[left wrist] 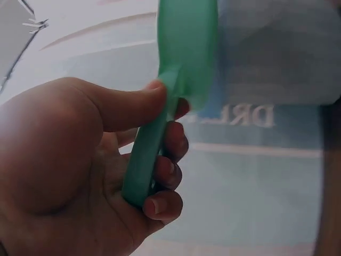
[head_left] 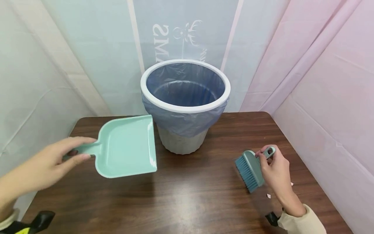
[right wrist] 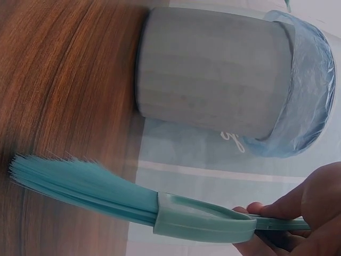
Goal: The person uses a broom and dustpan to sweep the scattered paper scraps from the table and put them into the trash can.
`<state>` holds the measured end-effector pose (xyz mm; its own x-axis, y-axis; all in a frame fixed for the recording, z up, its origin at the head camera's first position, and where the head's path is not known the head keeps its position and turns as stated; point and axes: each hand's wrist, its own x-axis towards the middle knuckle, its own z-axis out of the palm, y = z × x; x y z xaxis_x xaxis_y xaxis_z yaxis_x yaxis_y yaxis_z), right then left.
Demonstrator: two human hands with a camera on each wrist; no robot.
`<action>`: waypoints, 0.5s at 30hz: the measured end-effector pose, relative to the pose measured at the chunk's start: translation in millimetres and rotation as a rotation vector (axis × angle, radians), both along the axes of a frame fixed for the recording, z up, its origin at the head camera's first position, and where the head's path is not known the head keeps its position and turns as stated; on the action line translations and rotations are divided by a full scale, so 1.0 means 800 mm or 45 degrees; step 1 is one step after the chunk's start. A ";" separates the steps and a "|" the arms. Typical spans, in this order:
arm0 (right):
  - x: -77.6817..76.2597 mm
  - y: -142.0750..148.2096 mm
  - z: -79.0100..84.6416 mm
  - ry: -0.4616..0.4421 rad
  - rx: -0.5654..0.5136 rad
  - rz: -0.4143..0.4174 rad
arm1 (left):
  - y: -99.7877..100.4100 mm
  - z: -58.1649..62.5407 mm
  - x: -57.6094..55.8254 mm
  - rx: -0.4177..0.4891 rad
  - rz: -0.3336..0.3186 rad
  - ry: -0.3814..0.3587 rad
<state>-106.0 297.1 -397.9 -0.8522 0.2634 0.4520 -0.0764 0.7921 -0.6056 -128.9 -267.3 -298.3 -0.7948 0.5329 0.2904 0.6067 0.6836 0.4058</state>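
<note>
In the head view my left hand (head_left: 62, 156) grips the handle of a mint-green dustpan (head_left: 128, 146), held over the table's left side with its flat edge toward the bin. The left wrist view shows the thumb (left wrist: 133, 106) along the handle and the fingers curled round it. At the right, my right hand (head_left: 276, 170) pinches the handle of a small green hand brush (head_left: 254, 167). Its teal bristles (right wrist: 85, 184) point down at the wood. A white scrap (head_left: 268, 196) lies on the table beside my right wrist, and another bit (head_left: 292, 184) shows past the wrist.
A grey wastebasket (head_left: 182, 141) with a white rim (head_left: 185, 109) and a blue bag liner (head_left: 184, 122) stands at the table's back middle. The dark wooden table (head_left: 181, 188) is enclosed by pale cloth walls (head_left: 336, 107) at the back and sides.
</note>
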 end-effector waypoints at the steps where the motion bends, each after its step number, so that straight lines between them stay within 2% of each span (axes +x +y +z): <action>1: 0.000 0.000 0.000 0.000 -0.002 0.000 | 0.004 -0.005 0.002 0.011 -0.010 -0.023; 5: 0.000 0.000 0.000 0.001 -0.016 -0.001 | 0.016 -0.023 0.011 0.036 -0.050 -0.072; 10: 0.000 0.001 0.001 0.004 -0.038 -0.011 | 0.030 -0.049 0.014 -0.012 -0.024 -0.121; 15: 0.001 0.002 0.000 -0.006 -0.025 -0.010 | 0.048 -0.088 0.015 0.022 -0.033 -0.303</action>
